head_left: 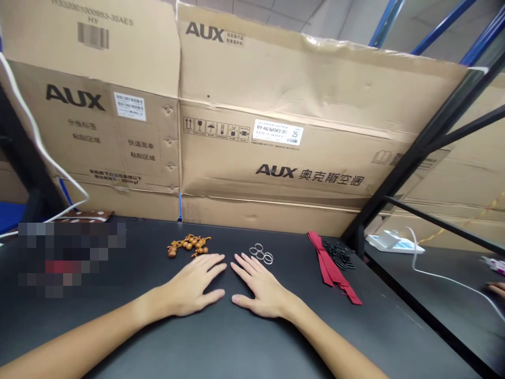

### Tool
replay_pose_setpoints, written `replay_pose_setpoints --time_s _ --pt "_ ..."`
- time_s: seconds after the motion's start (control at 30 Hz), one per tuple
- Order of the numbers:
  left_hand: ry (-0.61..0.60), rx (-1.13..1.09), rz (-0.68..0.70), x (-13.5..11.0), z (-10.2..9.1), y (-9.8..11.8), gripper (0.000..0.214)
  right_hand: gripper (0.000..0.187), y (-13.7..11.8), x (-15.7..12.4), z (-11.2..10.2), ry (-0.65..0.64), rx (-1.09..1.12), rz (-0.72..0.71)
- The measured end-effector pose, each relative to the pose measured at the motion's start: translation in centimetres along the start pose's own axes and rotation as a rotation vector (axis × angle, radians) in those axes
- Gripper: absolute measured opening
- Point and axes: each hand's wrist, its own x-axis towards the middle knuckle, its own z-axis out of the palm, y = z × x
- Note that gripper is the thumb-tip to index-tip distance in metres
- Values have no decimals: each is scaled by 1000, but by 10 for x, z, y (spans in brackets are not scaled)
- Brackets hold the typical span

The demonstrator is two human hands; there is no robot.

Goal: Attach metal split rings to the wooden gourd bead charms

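Note:
My left hand lies flat on the dark table, fingers stretched and thumb apart, holding nothing. Just beyond its fingertips is a small heap of brown gourd-shaped beads on yellowish cords. Beside it, my right hand also rests palm down with its fingers spread. Several thin metal rings lie close to the right fingertips. Farther right are flat red fabric strips, partly crossing each other, with a pile of small black pieces next to them; their kind is hard to make out.
Cardboard panels stand along the table's back edge. A black metal frame post slants up on the right. A white cable hangs at left beside a blurred-out patch. On the neighbouring table are a white device and part of another person's hand.

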Motion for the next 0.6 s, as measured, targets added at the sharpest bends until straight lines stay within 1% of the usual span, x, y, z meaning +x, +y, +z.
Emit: replay_pose_setpoints --time_s 0.07,0.13,0.2,0.27,0.37,0.5,0.6 --pt "120 80 -76 4 4 -6 47 77 -1 -1 0 5 9 8" --pt "232 165 -158 8 7 -13 43 76 -2 -1 -1 11 20 16" --pt "282 235 -215 10 10 -17 44 77 -2 -1 -1 11 28 17" --pt "292 287 -244 10 12 -19 45 77 -2 -2 -1 10 31 14" --pt "293 302 -225 9 12 -17 43 77 -1 -2 -1 11 33 15" --pt "262 222 -149 9 11 -12 37 73 -1 -2 3 56 37 46" --pt "228 124 -94 9 11 -11 31 69 0 -1 8 134 18 127"
